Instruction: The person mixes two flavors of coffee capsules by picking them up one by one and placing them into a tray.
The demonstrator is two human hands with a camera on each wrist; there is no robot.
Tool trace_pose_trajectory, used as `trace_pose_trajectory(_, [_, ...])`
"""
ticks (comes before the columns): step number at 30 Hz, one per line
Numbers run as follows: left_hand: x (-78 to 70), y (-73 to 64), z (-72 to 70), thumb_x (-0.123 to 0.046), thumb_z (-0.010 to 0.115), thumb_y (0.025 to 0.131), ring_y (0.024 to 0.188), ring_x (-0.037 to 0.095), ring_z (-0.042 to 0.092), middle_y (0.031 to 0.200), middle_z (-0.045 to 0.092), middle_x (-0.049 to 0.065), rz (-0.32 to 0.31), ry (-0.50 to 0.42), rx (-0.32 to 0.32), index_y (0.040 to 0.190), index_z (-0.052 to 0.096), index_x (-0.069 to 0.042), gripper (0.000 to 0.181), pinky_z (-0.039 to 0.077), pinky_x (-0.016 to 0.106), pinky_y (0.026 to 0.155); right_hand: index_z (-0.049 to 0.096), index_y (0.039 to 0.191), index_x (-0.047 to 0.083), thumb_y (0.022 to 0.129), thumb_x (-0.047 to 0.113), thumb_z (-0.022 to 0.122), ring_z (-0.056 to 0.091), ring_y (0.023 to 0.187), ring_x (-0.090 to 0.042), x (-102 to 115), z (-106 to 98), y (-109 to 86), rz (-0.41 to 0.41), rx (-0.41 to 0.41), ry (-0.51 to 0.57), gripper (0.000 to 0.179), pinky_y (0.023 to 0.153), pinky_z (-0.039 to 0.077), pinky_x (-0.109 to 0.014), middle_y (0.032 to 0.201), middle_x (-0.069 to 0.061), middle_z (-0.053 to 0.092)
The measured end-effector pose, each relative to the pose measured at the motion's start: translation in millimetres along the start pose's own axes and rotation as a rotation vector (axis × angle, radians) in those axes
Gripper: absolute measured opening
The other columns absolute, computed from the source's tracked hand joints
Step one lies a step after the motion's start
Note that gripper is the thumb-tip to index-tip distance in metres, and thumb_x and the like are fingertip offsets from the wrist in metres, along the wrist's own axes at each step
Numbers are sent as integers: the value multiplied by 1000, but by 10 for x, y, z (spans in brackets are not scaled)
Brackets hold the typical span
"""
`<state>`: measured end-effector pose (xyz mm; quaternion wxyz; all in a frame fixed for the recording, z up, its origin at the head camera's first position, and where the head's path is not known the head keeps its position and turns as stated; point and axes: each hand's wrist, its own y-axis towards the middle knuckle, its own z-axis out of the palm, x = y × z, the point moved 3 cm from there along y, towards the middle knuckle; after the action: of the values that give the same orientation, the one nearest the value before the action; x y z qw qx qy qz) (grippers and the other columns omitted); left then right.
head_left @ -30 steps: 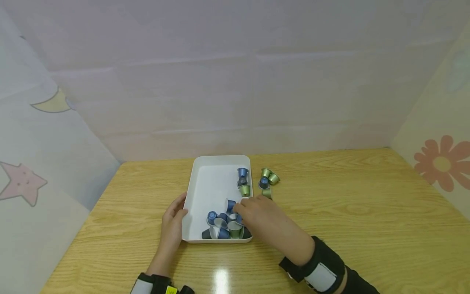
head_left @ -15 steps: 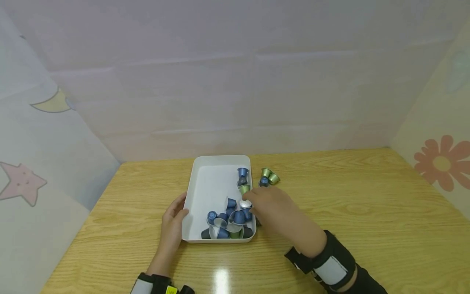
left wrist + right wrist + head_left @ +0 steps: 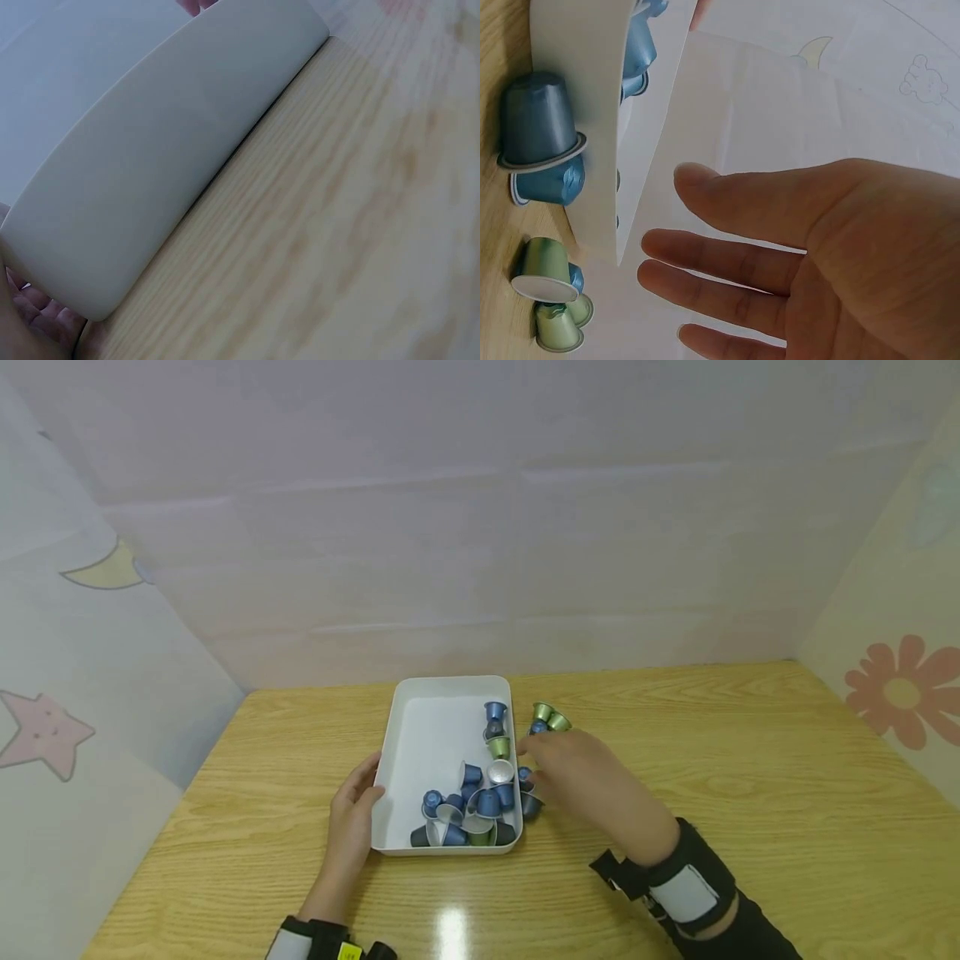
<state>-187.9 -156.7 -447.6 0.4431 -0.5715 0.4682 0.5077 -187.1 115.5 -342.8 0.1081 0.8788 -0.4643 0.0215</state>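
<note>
My left hand (image 3: 352,810) holds the left wall of a white tray (image 3: 423,727), with fingers (image 3: 45,315) at its corner in the left wrist view. Inside the tray, blue, green and dark coffee capsules lie heaped at the near right, with a blue capsule (image 3: 495,710) and a green capsule (image 3: 498,747) farther back. Right of the tray, over the table, my right hand (image 3: 588,781) hovers with thumb and fingers apart, holding nothing. Beside the tray wall are a dark capsule (image 3: 540,120) and a blue capsule (image 3: 551,180); a green capsule (image 3: 544,259) lies beyond them.
Two green capsules (image 3: 558,722) and a blue one (image 3: 538,727) rest on the wooden table (image 3: 712,760) behind my right hand. A pale wall sheet (image 3: 450,568) rises at the table's back edge, with decorated panels at both sides.
My right hand has moved from over the tray's capsules rightward, past the tray edge, uncovering capsules inside and beside the tray. My left hand and the tray stay in place.
</note>
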Motion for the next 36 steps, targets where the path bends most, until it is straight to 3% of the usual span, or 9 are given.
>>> trace_pose_trajectory(6, [-5,12,1,-2,40,93,127,20,38,139,42,8,-11,-7,3,137,43,-8,45,29,40,103,66,103,8,78,14,73,62,76,-18,-87,36,16,48,27,-23,26,68,50,-32,93,-4,67])
trace_pose_trajectory(11, [-9,12,5,-2,40,93,126,20,38,139,42,8,-15,-4,2,137,43,-9,45,29,39,103,67,100,8,80,16,71,62,74,-18,-124,77,23,112,118,-20,21,67,50,-33,90,-5,68])
trace_pose_trajectory(19, [-19,15,6,-3,40,93,126,21,38,139,42,8,-21,-4,1,137,44,-10,45,29,40,103,65,103,8,76,20,75,57,71,-13,-100,118,0,207,235,58,31,71,48,-35,91,-3,68])
trace_pose_trajectory(28, [-10,21,1,-2,39,93,127,20,38,140,42,8,-29,-11,2,137,43,-10,45,29,39,103,65,91,9,71,20,80,54,66,-11,-14,171,-17,168,226,25,28,67,46,-34,79,2,64])
trace_pose_trajectory(36, [-5,14,-6,-1,40,92,128,21,37,140,42,10,-4,9,0,138,43,-7,46,28,41,104,61,83,6,69,16,81,46,61,-14,49,266,-40,170,248,77,26,59,40,-32,69,3,54])
